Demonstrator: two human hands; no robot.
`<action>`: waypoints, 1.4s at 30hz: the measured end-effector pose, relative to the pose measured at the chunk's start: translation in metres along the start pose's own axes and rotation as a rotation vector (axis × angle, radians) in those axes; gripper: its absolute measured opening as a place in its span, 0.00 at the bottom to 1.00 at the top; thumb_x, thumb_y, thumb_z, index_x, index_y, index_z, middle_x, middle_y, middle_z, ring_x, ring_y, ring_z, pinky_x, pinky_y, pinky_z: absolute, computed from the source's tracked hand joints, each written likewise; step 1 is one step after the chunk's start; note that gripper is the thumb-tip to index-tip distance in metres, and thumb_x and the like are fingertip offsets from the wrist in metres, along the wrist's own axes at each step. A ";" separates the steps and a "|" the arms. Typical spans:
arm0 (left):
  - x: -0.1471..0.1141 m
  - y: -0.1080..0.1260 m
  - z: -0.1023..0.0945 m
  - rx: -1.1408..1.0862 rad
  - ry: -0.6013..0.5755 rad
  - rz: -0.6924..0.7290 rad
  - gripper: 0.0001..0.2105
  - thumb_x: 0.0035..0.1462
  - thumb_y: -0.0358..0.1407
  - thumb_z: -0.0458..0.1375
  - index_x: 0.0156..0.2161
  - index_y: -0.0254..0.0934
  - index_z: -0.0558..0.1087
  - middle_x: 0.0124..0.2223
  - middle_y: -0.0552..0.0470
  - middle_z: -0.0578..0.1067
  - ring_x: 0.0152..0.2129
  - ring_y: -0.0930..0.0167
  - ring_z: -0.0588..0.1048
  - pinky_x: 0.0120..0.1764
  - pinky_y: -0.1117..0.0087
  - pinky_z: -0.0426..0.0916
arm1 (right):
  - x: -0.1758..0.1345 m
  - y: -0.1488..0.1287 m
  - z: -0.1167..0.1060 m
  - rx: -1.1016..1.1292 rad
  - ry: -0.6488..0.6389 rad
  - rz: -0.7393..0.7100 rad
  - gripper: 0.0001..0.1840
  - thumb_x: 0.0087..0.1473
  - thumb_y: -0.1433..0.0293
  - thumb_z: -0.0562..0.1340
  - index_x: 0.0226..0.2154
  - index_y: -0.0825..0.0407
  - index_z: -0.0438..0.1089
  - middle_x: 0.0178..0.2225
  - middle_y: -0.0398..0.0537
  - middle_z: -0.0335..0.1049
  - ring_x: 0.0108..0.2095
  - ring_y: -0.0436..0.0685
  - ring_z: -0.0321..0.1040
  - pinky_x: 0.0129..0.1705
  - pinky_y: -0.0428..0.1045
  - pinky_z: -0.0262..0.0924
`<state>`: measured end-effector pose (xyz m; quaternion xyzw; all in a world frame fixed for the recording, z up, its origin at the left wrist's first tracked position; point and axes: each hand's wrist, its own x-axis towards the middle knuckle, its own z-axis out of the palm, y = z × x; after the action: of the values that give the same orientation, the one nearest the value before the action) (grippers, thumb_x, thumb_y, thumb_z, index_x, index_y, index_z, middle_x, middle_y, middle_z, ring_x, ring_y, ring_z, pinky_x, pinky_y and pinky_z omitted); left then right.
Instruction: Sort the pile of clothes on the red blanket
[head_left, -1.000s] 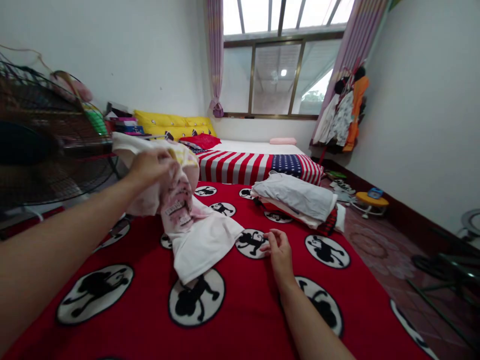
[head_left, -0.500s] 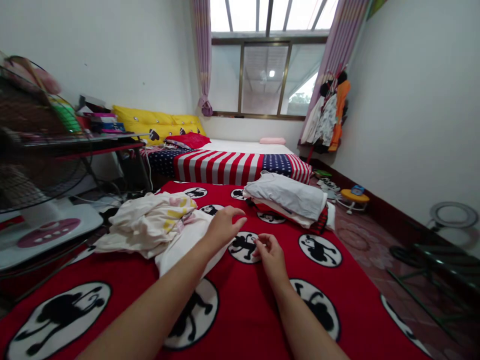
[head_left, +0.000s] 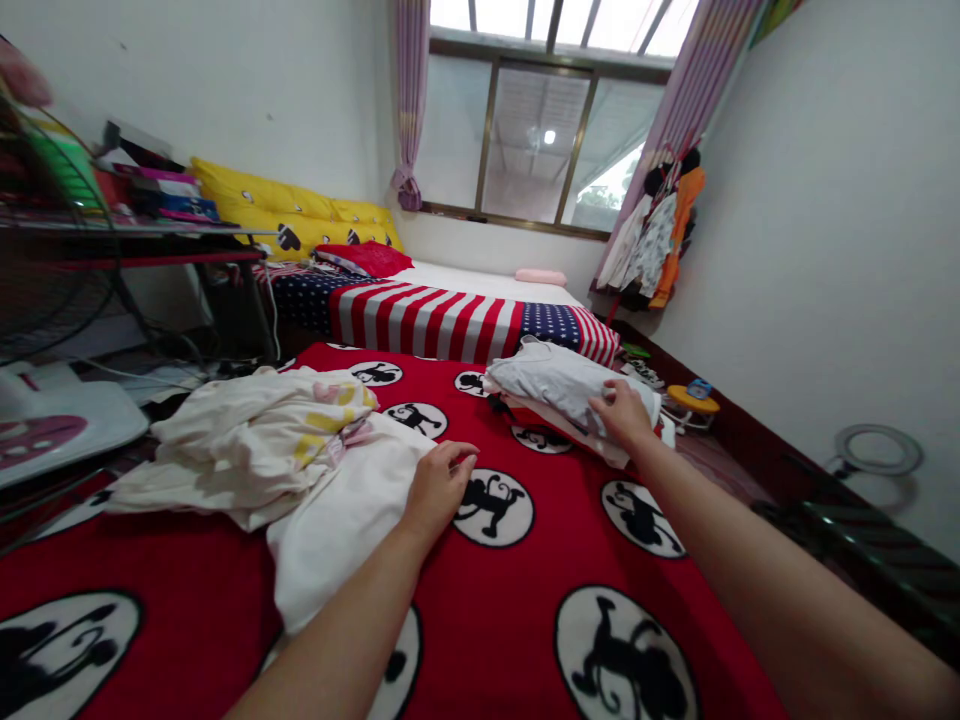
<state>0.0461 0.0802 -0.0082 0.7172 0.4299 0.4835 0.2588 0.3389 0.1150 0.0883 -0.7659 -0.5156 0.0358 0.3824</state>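
Hands at work over a red blanket [head_left: 525, 560] printed with black monkeys: my left hand [head_left: 439, 485] rests loosely curled, gripping nothing, on the edge of a white cloth [head_left: 337, 520] beside a crumpled heap of pale clothes [head_left: 255, 440]. My right hand [head_left: 619, 415] lies spread on a folded pile [head_left: 555, 385] near the striped bed [head_left: 442, 320].

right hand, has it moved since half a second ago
Yes. The right hand left the red blanket near the left hand and reached forward-right onto the folded clothes stack.
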 end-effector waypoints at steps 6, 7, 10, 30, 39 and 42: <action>0.005 0.007 -0.008 -0.101 0.146 -0.010 0.09 0.58 0.34 0.53 0.39 0.37 0.75 0.41 0.48 0.76 0.39 0.69 0.74 0.40 0.71 0.70 | -0.049 -0.040 0.013 -0.180 -0.169 -0.154 0.06 0.45 0.76 0.59 0.23 0.54 0.71 0.29 0.52 0.73 0.35 0.58 0.68 0.35 0.48 0.54; 0.009 0.011 -0.014 -0.118 0.197 -0.014 0.10 0.58 0.35 0.53 0.39 0.37 0.75 0.41 0.48 0.76 0.40 0.69 0.74 0.40 0.71 0.69 | -0.076 -0.054 0.011 -0.176 -0.250 -0.223 0.06 0.44 0.76 0.60 0.23 0.53 0.72 0.28 0.49 0.73 0.33 0.56 0.67 0.33 0.46 0.54; 0.022 0.029 -0.042 -0.204 0.363 -0.039 0.11 0.57 0.38 0.54 0.40 0.35 0.75 0.40 0.48 0.77 0.38 0.69 0.75 0.38 0.71 0.70 | -0.166 -0.092 -0.018 -0.126 -0.748 -0.538 0.07 0.37 0.79 0.62 0.17 0.51 0.70 0.17 0.39 0.66 0.20 0.48 0.60 0.22 0.43 0.47; -0.016 0.123 -0.058 0.526 -0.655 0.122 0.22 0.37 0.35 0.67 0.43 0.45 0.78 0.41 0.46 0.79 0.38 0.56 0.76 0.37 0.64 0.68 | -0.076 -0.010 0.007 -0.356 -0.326 -0.314 0.08 0.51 0.67 0.62 0.24 0.51 0.71 0.24 0.44 0.72 0.27 0.52 0.67 0.28 0.44 0.51; 0.002 0.125 -0.081 0.456 -0.211 0.074 0.06 0.44 0.30 0.60 0.28 0.42 0.78 0.29 0.51 0.78 0.27 0.65 0.76 0.30 0.68 0.66 | -0.088 -0.009 0.000 -0.391 -0.262 -0.301 0.08 0.41 0.79 0.64 0.18 0.53 0.68 0.21 0.47 0.69 0.25 0.54 0.66 0.25 0.46 0.46; 0.007 0.133 -0.119 0.285 0.405 0.077 0.08 0.51 0.40 0.59 0.34 0.39 0.76 0.31 0.53 0.77 0.26 0.69 0.74 0.30 0.70 0.67 | -0.091 -0.029 -0.022 -0.318 -0.248 -0.348 0.09 0.48 0.74 0.62 0.19 0.53 0.68 0.21 0.46 0.69 0.25 0.52 0.65 0.26 0.45 0.50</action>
<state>-0.0127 0.0147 0.1472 0.6510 0.5091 0.5613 0.0449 0.2841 0.0338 0.0914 -0.7059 -0.6817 -0.0186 0.1916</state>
